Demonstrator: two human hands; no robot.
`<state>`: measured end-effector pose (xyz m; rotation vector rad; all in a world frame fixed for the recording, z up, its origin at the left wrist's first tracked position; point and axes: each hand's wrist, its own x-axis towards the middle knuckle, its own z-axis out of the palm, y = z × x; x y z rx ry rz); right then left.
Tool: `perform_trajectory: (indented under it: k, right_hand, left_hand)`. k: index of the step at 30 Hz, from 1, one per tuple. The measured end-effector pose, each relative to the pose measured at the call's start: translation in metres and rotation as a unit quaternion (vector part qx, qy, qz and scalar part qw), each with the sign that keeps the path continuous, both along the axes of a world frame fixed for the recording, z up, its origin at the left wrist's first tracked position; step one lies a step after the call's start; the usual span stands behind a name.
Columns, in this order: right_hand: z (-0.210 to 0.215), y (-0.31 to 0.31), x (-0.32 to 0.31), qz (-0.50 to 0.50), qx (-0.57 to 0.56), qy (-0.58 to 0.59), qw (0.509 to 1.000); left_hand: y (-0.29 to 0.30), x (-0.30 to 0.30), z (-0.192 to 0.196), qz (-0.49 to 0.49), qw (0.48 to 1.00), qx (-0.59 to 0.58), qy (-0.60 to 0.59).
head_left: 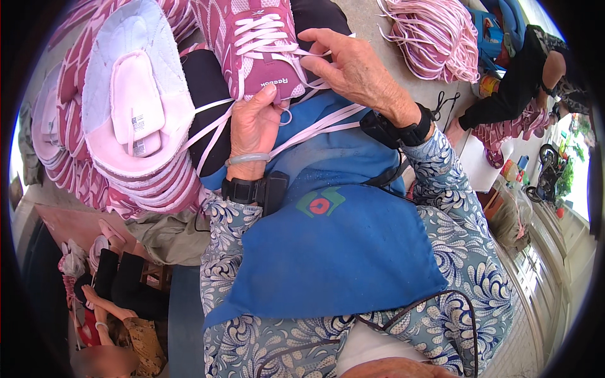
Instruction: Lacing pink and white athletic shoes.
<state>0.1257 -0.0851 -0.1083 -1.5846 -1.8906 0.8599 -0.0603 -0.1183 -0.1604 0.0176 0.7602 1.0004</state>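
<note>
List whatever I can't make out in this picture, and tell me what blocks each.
All in the head view:
Far end of the maroon shoe: cut off by the top edge.
Most fingers of the left hand: hidden behind the shoe.
Insides of the lower layers in the shoe stack: covered by the top one.
Fine parts of the motorbike: too small to tell apart.

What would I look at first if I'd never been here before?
Probably the bright blue apron with its red-and-green emblem, right in the middle. Just above it, the left hand holds a pink laced shoe upper, with the right hand beside its pale laces. A tall stack of shoe parts stands out at the upper left.
</note>
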Motion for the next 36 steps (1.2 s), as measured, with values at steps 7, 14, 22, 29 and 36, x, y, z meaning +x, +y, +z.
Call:
perform_trajectory:
  k: [7,14,22,29,36]
  right_hand:
    - [0.024,-0.005,-0.027,0.117,-0.015,0.069,0.991]
    - [0.023,-0.006,-0.008,0.126,0.090,-0.059,0.986]
    - [0.064,0.014,0.036,0.145,-0.147,-0.065,0.976]
    - [0.089,0.026,0.002,0.082,-0.158,0.289,0.941]
    - [0.000,0.010,-0.023,0.144,0.139,-0.061,0.978]
  left_hand:
    - [-0.005,-0.001,-0.004,-0.005,1.000,-0.007,-0.017]
    - [-0.002,0.000,-0.005,-0.010,1.000,-0.001,-0.014]
    - [0.001,0.001,-0.005,0.008,1.000,-0.014,-0.018]
    - [0.005,0.007,-0.010,0.000,0.999,0.022,-0.026]
    - [0.003,0.007,-0.014,-0.007,0.999,0.028,-0.040]
